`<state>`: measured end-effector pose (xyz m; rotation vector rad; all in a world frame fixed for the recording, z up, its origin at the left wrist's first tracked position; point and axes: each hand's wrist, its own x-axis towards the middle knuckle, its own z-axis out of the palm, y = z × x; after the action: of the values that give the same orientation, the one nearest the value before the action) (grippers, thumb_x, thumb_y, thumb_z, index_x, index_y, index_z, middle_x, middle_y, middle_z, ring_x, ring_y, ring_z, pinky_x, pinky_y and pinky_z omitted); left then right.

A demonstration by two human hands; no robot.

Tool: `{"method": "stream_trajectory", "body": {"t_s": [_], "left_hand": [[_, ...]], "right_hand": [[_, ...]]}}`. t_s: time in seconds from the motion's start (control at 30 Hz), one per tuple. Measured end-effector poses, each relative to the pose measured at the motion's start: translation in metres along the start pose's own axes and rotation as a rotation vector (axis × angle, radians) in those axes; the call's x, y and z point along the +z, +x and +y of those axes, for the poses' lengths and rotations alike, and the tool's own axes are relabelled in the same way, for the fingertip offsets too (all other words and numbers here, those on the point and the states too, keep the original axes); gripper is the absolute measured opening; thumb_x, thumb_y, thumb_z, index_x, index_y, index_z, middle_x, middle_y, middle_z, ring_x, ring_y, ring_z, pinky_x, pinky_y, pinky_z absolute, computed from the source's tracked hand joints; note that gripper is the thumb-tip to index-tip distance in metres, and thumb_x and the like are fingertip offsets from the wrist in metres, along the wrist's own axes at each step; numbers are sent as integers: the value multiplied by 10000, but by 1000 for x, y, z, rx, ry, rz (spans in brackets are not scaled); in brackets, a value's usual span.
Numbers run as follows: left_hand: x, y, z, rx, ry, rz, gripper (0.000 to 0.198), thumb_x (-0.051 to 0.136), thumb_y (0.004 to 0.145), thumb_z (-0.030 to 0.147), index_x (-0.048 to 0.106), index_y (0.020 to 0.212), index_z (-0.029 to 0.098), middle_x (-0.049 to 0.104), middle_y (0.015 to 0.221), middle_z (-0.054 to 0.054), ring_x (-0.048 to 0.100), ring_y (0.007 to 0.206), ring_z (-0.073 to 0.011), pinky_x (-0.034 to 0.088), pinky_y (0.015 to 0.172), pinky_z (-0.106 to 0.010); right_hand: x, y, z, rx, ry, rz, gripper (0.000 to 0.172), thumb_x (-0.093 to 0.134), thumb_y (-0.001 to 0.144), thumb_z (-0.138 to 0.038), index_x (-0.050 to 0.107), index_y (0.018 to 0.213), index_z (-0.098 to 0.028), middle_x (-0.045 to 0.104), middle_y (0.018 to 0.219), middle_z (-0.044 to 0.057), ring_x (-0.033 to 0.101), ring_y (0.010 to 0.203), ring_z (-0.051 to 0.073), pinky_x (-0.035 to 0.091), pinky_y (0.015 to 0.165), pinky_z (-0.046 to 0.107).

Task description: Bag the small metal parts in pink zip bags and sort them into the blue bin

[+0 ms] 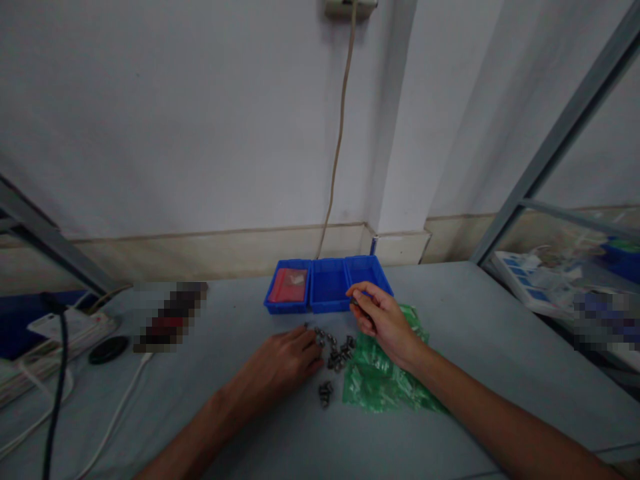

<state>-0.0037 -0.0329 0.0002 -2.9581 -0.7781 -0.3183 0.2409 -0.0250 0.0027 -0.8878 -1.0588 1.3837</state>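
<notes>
Tabletop point(450, 320): the hands and loose parts are set over its middle.
Green plastic bag point(373, 380): spread flat, partly covered by the right forearm.
Blue bins point(330, 307): three are lined up beyond the hands; a red packet point(283, 292) is held in the leftmost.
Left hand point(290, 353): fingers half curled, lowered to the heap's left edge; whether anything is gripped cannot be told.
Right hand point(383, 317): raised before the bins, fingers curled; a small dark piece point(354, 301) seems pinched between thumb and forefinger.
Metal fittings point(343, 355): heaped between the hands, the left nearer; the heap is strung from far left to near right, single pieces pointed every way.
Small cluster point(325, 393): separated, nearer the table's front.
</notes>
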Motion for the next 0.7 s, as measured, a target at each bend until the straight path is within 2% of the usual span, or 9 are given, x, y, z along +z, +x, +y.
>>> {"method": "stream_trajectory", "body": {"t_s": [0.17, 0.3, 0.43, 0.6, 0.7], "left_hand": [[-1, 1, 5, -39, -42, 27, 144, 665, 1059, 308, 700, 1027, 172, 685, 1023, -72, 636, 941, -242, 538, 786, -346], [7, 3, 7, -14, -73, 59, 174, 693, 1042, 353, 704, 1020, 180, 676, 1048, -76, 610, 970, -256, 539, 831, -379], [13, 6, 7, 3, -83, 97, 167, 665, 1059, 327, 708, 986, 183, 668, 1007, -70, 582, 925, -246, 522, 830, -383], [9, 6, 9, -26, -119, 71, 72, 710, 1021, 259, 696, 1003, 191, 662, 1021, -64, 572, 953, -252, 515, 842, -384], [6, 5, 9, -43, -145, 71, 80, 735, 995, 236, 682, 1032, 189, 661, 1041, -68, 571, 994, -263, 521, 889, -405]], "right_hand": [[1, -1, 0, -2, -38, 13, 366, 761, 925, -549, 695, 1035, -207, 581, 680, -51, 370, 443, 55, 218, 404, 190], [2, -2, -1, 1, -40, 10, 365, 763, 923, -546, 693, 1034, -206, 580, 681, -52, 368, 442, 55, 213, 405, 192], [1, -1, -1, 5, -46, 9, 360, 760, 927, -545, 695, 1033, -207, 577, 676, -52, 367, 442, 56, 207, 406, 194], [1, -1, 0, -5, -45, 4, 354, 751, 939, -540, 696, 1036, -203, 574, 672, -55, 362, 437, 51, 200, 407, 192], [1, 0, 1, -6, -41, 4, 362, 762, 929, -544, 695, 1032, -204, 575, 672, -56, 368, 440, 53, 207, 408, 192]]}}
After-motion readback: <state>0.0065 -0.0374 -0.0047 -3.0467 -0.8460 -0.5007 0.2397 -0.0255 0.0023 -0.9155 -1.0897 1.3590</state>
